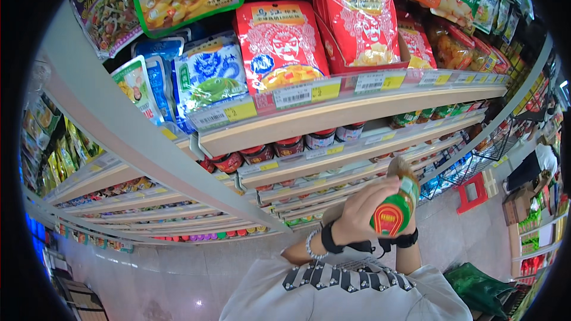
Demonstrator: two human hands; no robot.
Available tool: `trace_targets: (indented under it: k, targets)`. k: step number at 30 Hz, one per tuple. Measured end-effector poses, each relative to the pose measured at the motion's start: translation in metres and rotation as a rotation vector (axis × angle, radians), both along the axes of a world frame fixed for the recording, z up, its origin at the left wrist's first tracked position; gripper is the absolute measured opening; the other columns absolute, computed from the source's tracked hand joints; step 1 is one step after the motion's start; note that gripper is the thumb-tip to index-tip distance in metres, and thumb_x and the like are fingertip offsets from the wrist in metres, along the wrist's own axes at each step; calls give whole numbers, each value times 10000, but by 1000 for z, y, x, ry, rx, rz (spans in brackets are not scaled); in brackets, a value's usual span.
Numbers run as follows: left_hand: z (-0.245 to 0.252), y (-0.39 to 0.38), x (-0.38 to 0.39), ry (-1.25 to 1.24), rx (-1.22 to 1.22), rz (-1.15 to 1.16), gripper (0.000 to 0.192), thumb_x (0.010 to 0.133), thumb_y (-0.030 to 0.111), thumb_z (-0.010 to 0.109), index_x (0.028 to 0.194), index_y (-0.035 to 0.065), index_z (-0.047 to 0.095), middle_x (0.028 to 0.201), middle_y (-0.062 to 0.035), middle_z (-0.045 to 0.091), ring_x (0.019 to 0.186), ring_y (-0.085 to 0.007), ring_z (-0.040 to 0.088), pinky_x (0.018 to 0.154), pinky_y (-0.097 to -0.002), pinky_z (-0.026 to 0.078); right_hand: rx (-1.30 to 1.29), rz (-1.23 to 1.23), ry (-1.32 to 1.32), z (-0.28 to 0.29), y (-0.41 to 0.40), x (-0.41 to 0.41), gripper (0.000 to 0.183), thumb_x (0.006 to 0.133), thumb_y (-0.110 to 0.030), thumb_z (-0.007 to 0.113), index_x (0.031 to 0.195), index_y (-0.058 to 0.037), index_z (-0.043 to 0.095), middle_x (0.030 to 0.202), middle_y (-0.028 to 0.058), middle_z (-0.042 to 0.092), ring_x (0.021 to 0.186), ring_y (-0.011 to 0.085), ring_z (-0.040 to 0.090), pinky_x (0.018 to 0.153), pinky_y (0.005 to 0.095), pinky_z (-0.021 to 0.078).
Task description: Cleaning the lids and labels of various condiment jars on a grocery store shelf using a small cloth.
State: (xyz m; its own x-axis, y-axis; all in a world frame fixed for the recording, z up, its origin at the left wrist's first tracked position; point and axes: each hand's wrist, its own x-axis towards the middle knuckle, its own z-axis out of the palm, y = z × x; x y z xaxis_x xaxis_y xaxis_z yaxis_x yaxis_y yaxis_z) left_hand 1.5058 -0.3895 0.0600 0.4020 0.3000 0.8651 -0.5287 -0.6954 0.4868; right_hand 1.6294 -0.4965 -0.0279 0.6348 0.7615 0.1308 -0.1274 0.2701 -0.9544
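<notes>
In front of my chest is a jar (pixel 392 216) with a green lid and a red and yellow emblem, tilted so that its lid faces me. My left hand (pixel 366 205) holds it from the left, fingers along its side; this wrist wears a black band and a beaded bracelet. My right hand (pixel 412 223) is against the jar's right side and underside, mostly hidden behind it, above another black wristband (pixel 406 237). A blurred tan shape shows beyond the jar's far end; I cannot tell what it is.
A store shelf (pixel 285 131) with price labels stands ahead, bearing red food pouches (pixel 282 47) and, lower down, red-lidded jars (pixel 290 145). A red stool (pixel 473 191), cardboard boxes (pixel 517 205) and a person (pixel 533 165) are at right. A green bag (pixel 479 287) lies nearby.
</notes>
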Motion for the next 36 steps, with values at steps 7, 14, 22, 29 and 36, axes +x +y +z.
trace_targets:
  k: [7,14,22,29,36]
  targets:
    - [-14,-20,-35,-64,-91,-150,652,540,268,828,1021,-25,500,1038,-204,568,979,-303,566,857,-378,443,520,558,1040,-9,-11,-51,433,923,-377,336,1258,-104,353,1153,122,494,1041,210,503,897,323,421]
    - [-44,-34,-59,-150,-324,-214,1004,513,247,841,1238,78,166,1116,-234,468,1025,-366,513,897,-457,394,-5,-54,514,52,-10,-116,378,868,-364,489,1060,-40,526,942,66,594,862,150,580,764,270,469]
    - [-35,-64,-103,-91,-161,137,987,526,277,813,1232,102,145,1055,-212,483,962,-322,531,918,-521,376,-47,263,594,27,-31,-124,280,899,-194,430,1083,-7,529,1025,62,585,914,105,555,796,231,438]
    - [-24,-93,-134,-224,-128,216,913,524,265,825,1186,151,207,1040,-194,500,959,-304,539,925,-589,328,-176,494,472,53,-70,-139,315,883,-156,399,1117,26,506,1078,80,568,960,126,542,841,252,420]
    - [-13,-145,-161,-180,-320,160,898,552,238,799,1196,148,180,1077,-191,466,970,-321,524,878,-527,399,-132,512,691,74,-126,-148,261,841,-131,476,996,59,566,948,111,617,839,157,598,762,273,467]
